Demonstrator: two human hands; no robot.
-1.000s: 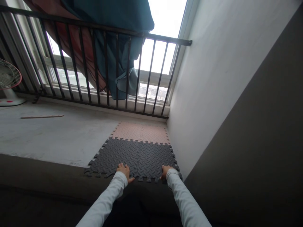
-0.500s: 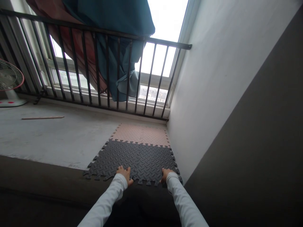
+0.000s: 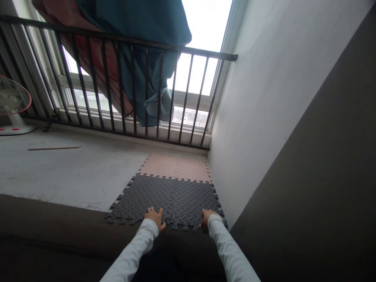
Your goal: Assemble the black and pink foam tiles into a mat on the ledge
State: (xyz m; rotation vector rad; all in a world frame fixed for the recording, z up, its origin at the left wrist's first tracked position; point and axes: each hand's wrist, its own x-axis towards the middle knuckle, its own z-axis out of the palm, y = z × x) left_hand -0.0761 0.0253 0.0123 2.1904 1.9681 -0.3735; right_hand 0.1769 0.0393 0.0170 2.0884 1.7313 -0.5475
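Dark grey interlocking foam mat tiles point(image 3: 167, 197) lie on the concrete floor point(image 3: 73, 172) in the corner by the wall. Beyond them sit pink foam mat tiles point(image 3: 176, 168), joined to the grey ones. My left hand point(image 3: 154, 216) lies flat on the near edge of the grey tiles, fingers spread. My right hand point(image 3: 205, 216) rests on the near right edge of the same tiles, fingers pressed down on it. Both arms wear white sleeves.
A black metal railing point(image 3: 132, 86) runs along the window at the far side, with teal and red cloth point(image 3: 141, 35) hanging over it. A fan point(image 3: 11, 105) stands at far left. A thin wooden stick point(image 3: 54, 148) lies on the floor. A white wall point(image 3: 264, 98) borders the right.
The view has shifted slightly. My hands stay on the near edge of the grey tiles, both a touch lower in the picture.
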